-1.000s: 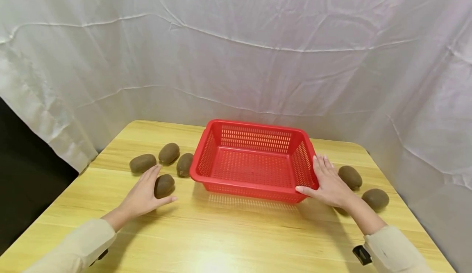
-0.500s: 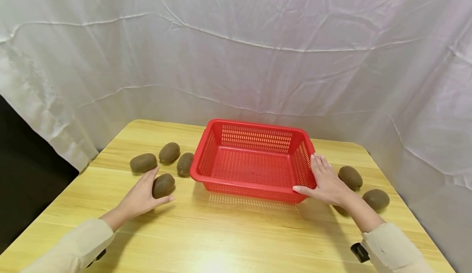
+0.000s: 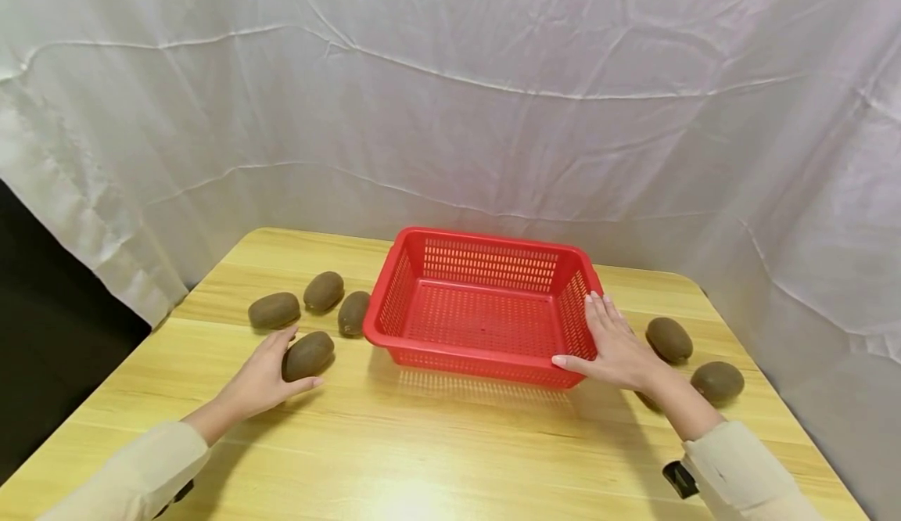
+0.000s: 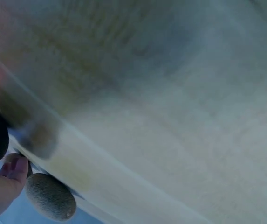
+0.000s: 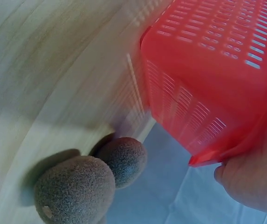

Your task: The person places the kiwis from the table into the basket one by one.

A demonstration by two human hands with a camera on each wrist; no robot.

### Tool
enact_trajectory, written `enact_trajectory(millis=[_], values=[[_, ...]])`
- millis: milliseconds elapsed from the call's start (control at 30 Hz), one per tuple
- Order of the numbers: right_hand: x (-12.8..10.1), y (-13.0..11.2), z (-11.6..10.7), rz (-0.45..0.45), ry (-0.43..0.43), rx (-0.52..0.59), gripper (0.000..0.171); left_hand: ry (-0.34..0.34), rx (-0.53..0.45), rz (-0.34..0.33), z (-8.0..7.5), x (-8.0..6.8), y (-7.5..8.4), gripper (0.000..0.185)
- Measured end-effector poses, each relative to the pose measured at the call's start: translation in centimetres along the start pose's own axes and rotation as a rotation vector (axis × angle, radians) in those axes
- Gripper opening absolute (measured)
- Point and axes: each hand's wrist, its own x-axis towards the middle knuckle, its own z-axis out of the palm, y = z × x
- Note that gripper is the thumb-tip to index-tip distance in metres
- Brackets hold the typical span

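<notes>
- Head view: the left hand [image 3: 260, 380] cups the nearest kiwi [image 3: 307, 354] on the bench [image 3: 436, 450], fingers curled over its near side and thumb alongside, so a grasp looks to be closing but the fruit is not yet lifted. The right hand [image 3: 614, 345] lies with straight fingers against the right wall of the red basket [image 3: 486, 271], thumb at the front corner, steadying it. The basket holds nothing. Three more kiwis [image 3: 324, 291] lie just left of it and two kiwis on the right [image 3: 669, 339] lie beyond the right hand. My judgement: the next move calls for lifting the fruit over the basket's left rim, which stands close by; open bench lies in front.
- Left wrist view: blurred; a fingertip [image 4: 17, 169] shows beside a pale fuzzy kiwi [image 4: 50, 197], with a dark rounded shape at the left edge. The grip cannot be told here.
- Right wrist view: part of the right hand [image 5: 249, 184] presses the basket's lower corner [image 5: 208, 156]; two kiwis [image 5: 75, 189] lie touching each other near it, close to the bench edge.
</notes>
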Motion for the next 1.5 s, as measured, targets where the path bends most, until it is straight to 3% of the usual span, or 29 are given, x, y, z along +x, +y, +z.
enact_trajectory(millis=[333, 1033, 1300, 1500], values=[[0.0, 0.0, 0.1, 0.004, -0.004, -0.002, 0.11, 0.035, -0.157, -0.031, 0.2, 0.0, -1.0, 0.083], [0.0, 0.2, 0.3, 0.004, 0.016, 0.012, 0.11, 0.007, -0.253, -0.093, 0.2, 0.0, -1.3, 0.053], [0.0, 0.0, 0.4, -0.006, 0.03, 0.006, 0.11, -0.032, -0.271, -0.129, -0.5, 0.1, -0.9, 0.056], [0.1, 0.0, 0.4, -0.014, 0.031, 0.0, 0.11, -0.015, -0.333, -0.135, -1.0, 0.5, -0.5, 0.056]])
